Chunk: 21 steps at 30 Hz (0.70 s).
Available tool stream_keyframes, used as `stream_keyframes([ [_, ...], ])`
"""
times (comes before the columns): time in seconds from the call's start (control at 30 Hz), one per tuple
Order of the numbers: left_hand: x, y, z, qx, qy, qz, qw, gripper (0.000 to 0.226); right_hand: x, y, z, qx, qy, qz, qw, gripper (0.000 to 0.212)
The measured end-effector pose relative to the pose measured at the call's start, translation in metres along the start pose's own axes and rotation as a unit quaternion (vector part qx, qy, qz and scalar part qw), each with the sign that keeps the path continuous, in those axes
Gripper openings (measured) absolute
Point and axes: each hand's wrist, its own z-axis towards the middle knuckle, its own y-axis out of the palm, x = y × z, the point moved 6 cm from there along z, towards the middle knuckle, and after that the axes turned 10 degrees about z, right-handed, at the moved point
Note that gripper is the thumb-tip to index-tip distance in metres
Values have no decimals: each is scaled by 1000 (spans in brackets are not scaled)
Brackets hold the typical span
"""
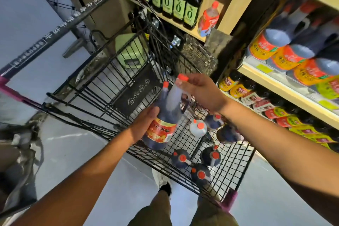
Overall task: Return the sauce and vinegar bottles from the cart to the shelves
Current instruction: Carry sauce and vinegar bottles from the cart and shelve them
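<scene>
bottle held over cart by left hand and right hand.

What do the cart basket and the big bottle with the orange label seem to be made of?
Cart basket: metal wire, apparently coated black, slightly shiny; thin rods cross in a welded-looking grid. Bottle: probably clear glossy plastic, since dark liquid shows through and light glints on it; the label looks like printed paper or film.

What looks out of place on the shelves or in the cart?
One red-labelled bottle stands alone beside the row of green-labelled bottles on the back shelf, a mismatched kind. No spill or damage shows.
</scene>
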Motion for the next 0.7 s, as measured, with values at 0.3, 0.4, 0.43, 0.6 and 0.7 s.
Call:
stream_keyframes([
  [0.3, -35, 2, 4, 32, -66, -23, 997, 108, 73, 8, -27, 99, 125, 103, 982, 45],
  [0.4, -45, -3, 5, 85, -75, -33, 993, 111, 153, 19, -68, 70, 241, 4, 968, 73],
  [0.43, -46, -4, 4, 97, -70, -47, 992, 110, 182, 23, -84, 25, 278, -66, 958, 62],
  [0.6, -48, -6, 0, 106, -89, -90, 986, 110, 270, 43, -132, -101, 309, -328, 887, 48],
  [0.7, -49, -8, -5, 118, -104, -94, 983, 78, 281, 55, -133, -62, 292, -348, 889, 37],
])
